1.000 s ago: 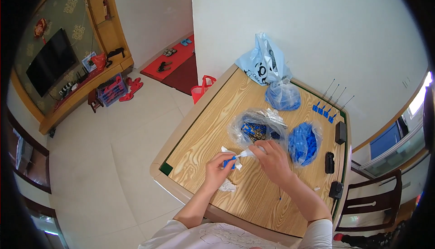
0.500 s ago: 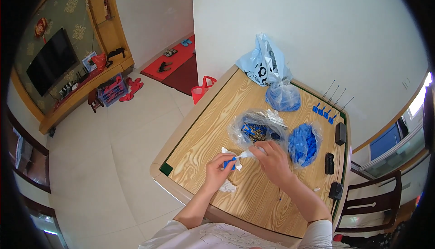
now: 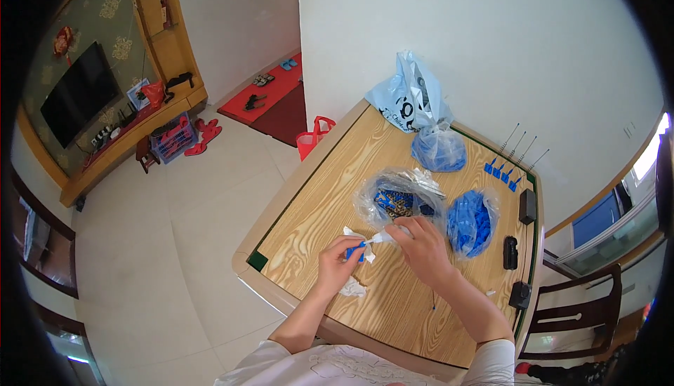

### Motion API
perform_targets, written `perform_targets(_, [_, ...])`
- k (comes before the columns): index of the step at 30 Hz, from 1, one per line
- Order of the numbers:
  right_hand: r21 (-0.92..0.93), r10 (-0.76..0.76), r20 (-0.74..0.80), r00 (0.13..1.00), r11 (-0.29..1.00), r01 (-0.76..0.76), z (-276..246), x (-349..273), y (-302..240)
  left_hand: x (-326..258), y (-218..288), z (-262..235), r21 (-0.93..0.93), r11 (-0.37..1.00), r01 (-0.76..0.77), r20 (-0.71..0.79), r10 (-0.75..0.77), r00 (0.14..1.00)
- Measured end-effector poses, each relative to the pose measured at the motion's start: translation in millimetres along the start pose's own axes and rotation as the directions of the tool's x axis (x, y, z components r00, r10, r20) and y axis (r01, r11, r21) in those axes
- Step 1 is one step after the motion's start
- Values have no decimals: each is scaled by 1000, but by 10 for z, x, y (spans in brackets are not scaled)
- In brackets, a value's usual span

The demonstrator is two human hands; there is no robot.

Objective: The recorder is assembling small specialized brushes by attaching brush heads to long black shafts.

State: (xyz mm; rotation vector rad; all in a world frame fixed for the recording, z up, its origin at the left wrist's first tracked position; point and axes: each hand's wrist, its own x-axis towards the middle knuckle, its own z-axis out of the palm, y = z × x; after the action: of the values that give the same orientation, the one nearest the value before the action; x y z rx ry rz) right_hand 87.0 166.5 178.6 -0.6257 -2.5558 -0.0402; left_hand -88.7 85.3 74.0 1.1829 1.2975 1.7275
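Note:
Pinched in the fingers of my left hand (image 3: 335, 267) is a small blue plastic part (image 3: 355, 252). My right hand (image 3: 425, 251) grips a small white squeeze bottle (image 3: 383, 236), tilted so that its thin nozzle meets or nearly meets the blue part. Contact at the tip is too small to make out. Behind the left fingers lies a crumpled white tissue (image 3: 369, 253), and a second tissue (image 3: 353, 288) is by the left wrist. Just beyond both hands sits an opened clear bag (image 3: 394, 203) of blue and brass-coloured small parts.
A clear bag of blue pieces (image 3: 469, 226) stands right of the hands. Farther back are a tied bag (image 3: 439, 151) and a light-blue carrier bag (image 3: 407, 98). Several blue pieces with thin upright rods (image 3: 500, 174) line the right edge, near black boxes (image 3: 527, 207). A chair (image 3: 579, 312) stands at right.

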Motion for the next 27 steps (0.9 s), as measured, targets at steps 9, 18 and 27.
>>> perform_targets(9, [-2, 7, 6, 1000, 1000, -7, -41, 9, -20, 5, 24, 8, -2, 1000, -19, 7, 19, 1000])
perform_targets(18, [-23, 12, 23, 1000, 1000, -12, -60, -1, -21, 14, 1, 17, 23, 999, -41, -1, 41, 999])
perform_targets(27, [-34, -6, 12, 1000, 999, 7, -60, 5, -19, 13, -3, 22, 16, 999, -46, -2, 46, 999])
